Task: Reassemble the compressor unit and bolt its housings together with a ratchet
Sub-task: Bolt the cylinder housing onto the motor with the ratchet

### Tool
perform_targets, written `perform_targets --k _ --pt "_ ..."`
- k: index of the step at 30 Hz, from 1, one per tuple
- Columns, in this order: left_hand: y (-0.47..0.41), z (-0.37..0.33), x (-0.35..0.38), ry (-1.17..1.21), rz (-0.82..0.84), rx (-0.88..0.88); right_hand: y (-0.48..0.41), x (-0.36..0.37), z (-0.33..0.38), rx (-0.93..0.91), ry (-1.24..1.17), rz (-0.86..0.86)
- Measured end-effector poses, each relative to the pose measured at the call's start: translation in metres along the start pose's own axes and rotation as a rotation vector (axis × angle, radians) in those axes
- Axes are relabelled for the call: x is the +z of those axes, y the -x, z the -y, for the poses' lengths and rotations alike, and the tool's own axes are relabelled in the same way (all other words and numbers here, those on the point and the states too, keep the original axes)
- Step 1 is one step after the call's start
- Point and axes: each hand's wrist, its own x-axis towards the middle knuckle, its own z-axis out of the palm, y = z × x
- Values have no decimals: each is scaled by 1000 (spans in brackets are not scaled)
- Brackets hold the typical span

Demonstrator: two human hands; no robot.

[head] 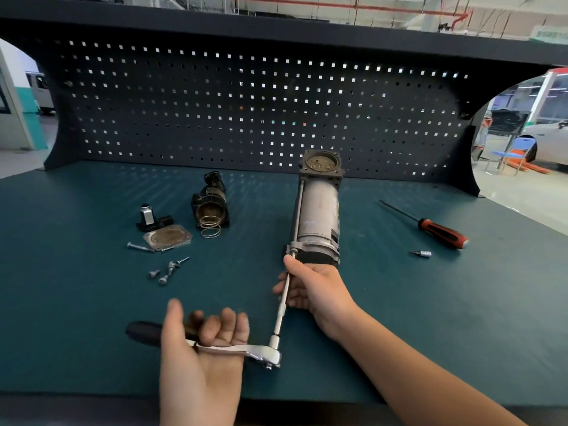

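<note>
left hand [203, 367] curls round ratchet [266, 353] handle, right hand [316, 285] pinches extension bar [279, 318]; compressor unit [318, 216] looks heavy, rigid, could roll. brace its body.

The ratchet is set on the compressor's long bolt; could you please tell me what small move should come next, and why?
Probably swing the ratchet handle a short stroke. The left hand loosely cups the handle, the right hand steadies the extension bar, and its tip sits on the bolt head at the near end of the compressor.
</note>
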Motion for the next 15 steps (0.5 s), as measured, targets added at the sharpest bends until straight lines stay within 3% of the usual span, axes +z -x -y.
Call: perform_targets --k 2,4,7,10,13,15 --pt "3 8 6 -91 108 75 1 -2 0 13 -39 21" --pt "12 19 11 -293 296 268 2 -2 1 19 -48 44" --pt "20 24 10 -833 710 507 1 0 2 38 -10 51" --pt "24 22 13 -1436 1086 533 0 4 1 46 61 -7" --pt "25 26 21 -1978 1257 692 -1 3 -2 -56 203 -117" --pt "27 29 24 -1998 1262 695 -1 3 -3 -116 277 -138"
